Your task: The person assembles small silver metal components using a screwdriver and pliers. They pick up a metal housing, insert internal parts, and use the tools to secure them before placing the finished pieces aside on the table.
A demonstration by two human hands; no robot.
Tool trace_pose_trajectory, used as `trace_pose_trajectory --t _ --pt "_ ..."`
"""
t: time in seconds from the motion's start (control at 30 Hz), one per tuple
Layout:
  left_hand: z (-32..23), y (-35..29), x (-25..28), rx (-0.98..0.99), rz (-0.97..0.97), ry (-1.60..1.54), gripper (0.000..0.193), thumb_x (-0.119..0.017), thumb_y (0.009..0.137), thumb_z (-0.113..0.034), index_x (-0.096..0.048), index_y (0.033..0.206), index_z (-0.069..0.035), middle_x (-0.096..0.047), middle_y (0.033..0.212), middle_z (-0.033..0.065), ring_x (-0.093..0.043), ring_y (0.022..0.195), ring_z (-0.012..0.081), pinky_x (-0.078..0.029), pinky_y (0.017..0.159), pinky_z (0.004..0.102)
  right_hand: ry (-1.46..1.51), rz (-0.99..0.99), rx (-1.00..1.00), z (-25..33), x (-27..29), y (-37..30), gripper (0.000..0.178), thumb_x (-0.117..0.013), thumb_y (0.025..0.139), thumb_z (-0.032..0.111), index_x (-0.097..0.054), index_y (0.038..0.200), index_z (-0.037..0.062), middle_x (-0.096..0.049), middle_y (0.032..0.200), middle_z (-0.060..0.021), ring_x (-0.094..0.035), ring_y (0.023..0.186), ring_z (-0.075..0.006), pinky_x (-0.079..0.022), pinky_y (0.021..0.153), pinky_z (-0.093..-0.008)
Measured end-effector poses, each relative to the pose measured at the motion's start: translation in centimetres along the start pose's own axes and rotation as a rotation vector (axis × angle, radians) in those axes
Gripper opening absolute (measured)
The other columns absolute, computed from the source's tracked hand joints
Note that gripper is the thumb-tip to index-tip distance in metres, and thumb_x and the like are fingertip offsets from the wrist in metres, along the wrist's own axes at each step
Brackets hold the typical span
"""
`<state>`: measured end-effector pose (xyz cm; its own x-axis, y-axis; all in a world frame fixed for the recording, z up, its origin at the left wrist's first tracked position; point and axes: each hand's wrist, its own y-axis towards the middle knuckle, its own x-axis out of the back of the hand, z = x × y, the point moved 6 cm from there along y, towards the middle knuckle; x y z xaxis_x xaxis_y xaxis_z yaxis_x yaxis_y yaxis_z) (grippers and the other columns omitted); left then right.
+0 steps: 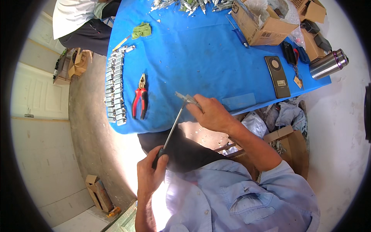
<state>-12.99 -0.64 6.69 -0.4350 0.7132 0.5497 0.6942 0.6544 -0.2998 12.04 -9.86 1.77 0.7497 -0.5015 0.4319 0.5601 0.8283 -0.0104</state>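
Observation:
My left hand (150, 170) is closed round the dark handle of a screwdriver (173, 128), below the table's front edge. Its long thin shaft slants up and right, and the tip meets a small grey metal part (186, 98). That part is pinched between the thumb and fingers of my right hand (213, 113), just over the front of the blue-covered table (189, 58). Red-and-black pliers (140, 98) lie to the left, jaws pointing away from me. Beside them, several small shiny metal parts (115, 87) form a neat double column along the left edge.
Loose metal parts (189, 5) are heaped at the far edge. An open cardboard box (266, 29), another screwdriver (239, 34), a phone (277, 77), keys (297, 79) and a steel flask (328, 65) occupy the right. A green cloth (142, 30) lies far left, near a seated person (79, 19).

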Motion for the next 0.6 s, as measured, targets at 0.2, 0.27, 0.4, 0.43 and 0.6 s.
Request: trace_pose_trajectory --t 0.2,0.27,0.4,0.43,0.6 --pt "0.3 0.2 -0.6 -0.082 0.003 -0.025 0.030 -0.067 0.103 -0.020 -0.069 0.123 0.002 -0.064 0.073 0.0010 -0.054 0.063 0.0055 -0.043 0.056 0.0228 -0.010 -0.024 0.060 -0.1 -0.1 0.0 0.038 -0.058 0.106 0.034 -0.053 0.089 0.0008 -0.061 0.071 -0.0268 -0.060 0.070 -0.0512 -0.043 0.060 -0.0570" --pt "-0.6 0.0 -0.7 -0.181 -0.074 0.098 0.028 -0.067 0.103 -0.017 -0.068 0.123 0.002 -0.063 0.074 0.0013 -0.054 0.064 0.0063 -0.042 0.057 0.0230 -0.039 -0.048 0.091 -0.1 -0.3 0.0 0.038 -0.058 0.106 0.035 -0.053 0.088 0.0010 -0.061 0.070 -0.0264 -0.060 0.069 -0.0510 -0.043 0.059 -0.0575" --pt "-0.8 -0.5 -1.0 -0.118 -0.076 0.166 0.032 -0.070 0.098 -0.014 -0.066 0.127 -0.003 -0.072 0.089 0.0153 -0.069 0.069 0.0269 -0.054 0.067 0.0334 -0.097 -0.086 0.120 0.2 -0.6 -0.1 0.038 -0.060 0.105 0.033 -0.052 0.086 0.0011 -0.061 0.067 -0.0253 -0.060 0.065 -0.0503 -0.043 0.056 -0.0581" --pt "-0.7 -0.5 -1.2 -0.089 -0.064 0.145 0.032 -0.069 0.098 -0.014 -0.066 0.127 -0.003 -0.072 0.087 0.0147 -0.069 0.069 0.0254 -0.054 0.067 0.0331 -0.108 -0.091 0.117 0.3 -0.7 -0.2 0.038 -0.060 0.105 0.033 -0.052 0.086 0.0012 -0.061 0.065 -0.0251 -0.060 0.063 -0.0501 -0.043 0.055 -0.0582" --pt "0.7 -0.3 -3.2 -0.047 -0.049 -0.048 0.026 -0.065 0.103 -0.013 -0.066 0.123 0.003 -0.061 0.074 0.0008 -0.055 0.067 0.0082 -0.043 0.059 0.0247 -0.141 -0.124 0.098 0.1 -1.0 -0.1 0.035 -0.062 0.104 0.030 -0.051 0.087 0.0005 -0.060 0.062 -0.0244 -0.060 0.060 -0.0492 -0.043 0.053 -0.0581"
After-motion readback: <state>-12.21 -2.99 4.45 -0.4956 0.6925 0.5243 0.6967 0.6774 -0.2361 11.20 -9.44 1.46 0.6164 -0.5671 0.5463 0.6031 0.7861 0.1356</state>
